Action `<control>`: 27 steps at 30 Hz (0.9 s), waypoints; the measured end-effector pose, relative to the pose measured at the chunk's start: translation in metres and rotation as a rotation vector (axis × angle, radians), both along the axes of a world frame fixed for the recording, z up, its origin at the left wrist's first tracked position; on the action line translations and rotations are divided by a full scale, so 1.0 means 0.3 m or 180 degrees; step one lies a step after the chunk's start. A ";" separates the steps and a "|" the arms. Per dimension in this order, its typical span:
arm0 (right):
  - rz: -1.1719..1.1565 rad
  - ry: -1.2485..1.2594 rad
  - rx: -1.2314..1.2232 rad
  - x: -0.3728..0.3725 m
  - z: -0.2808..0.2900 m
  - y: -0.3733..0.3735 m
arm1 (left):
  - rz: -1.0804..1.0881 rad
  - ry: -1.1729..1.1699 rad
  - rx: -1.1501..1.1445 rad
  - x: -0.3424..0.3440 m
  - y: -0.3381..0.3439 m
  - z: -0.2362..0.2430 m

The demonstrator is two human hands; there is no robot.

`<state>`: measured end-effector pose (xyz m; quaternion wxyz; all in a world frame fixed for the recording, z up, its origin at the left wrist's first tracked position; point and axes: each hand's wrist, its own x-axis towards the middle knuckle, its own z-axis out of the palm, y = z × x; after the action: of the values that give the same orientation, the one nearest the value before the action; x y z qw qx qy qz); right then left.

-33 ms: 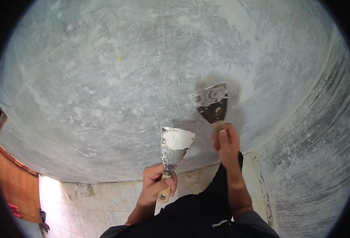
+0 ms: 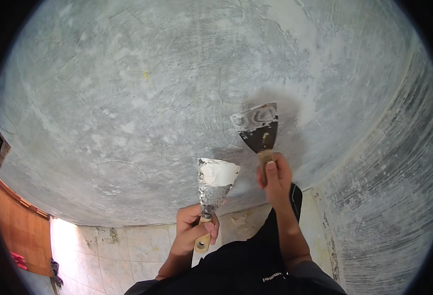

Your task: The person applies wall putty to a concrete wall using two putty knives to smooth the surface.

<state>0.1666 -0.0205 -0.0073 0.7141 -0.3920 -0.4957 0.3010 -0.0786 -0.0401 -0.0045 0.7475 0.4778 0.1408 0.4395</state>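
Observation:
My left hand (image 2: 192,230) is closed round the light wooden handle of a putty knife (image 2: 213,196). A thick lump of white putty (image 2: 219,173) covers the upper part of its speckled blade. Higher up and to the right, my right hand (image 2: 277,180) grips a second putty knife (image 2: 259,139) by its wooden handle. Its dark blade is smeared with greyish-white putty near the wide edge and lies close over the grey wall (image 2: 142,123); whether it touches I cannot tell. A soft shadow surrounds that blade.
Another wall (image 2: 383,206), streaked dark and light, meets the grey one at the right. Pale floor tiles (image 2: 142,246) run along the wall's foot. At the lower left are a brown wooden panel (image 2: 25,226), a pink item (image 2: 18,261) and a dark crumpled cloth (image 2: 55,273).
My right hand and its putty knife have shifted slightly left. My left hand and the loaded putty knife stay nearly in place. A dark-clad leg shows slightly more beside my right forearm.

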 end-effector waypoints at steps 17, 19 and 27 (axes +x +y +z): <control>0.0105 0.0134 0.0376 -0.056 -0.127 0.131 | 0.0397 0.0078 0.0058 0.051 -0.001 -0.011; 0.0055 0.0103 0.0544 -0.062 -0.104 0.128 | 0.0405 0.0078 0.0059 0.046 0.000 -0.010; -0.0088 0.0118 0.0295 -0.083 -0.134 0.160 | 0.0373 0.0022 0.0071 0.056 -0.004 -0.020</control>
<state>0.1417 0.0274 -0.0476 0.7447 -0.3597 -0.4903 0.2751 -0.0617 -0.0414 -0.0106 0.7146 0.4785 0.1662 0.4825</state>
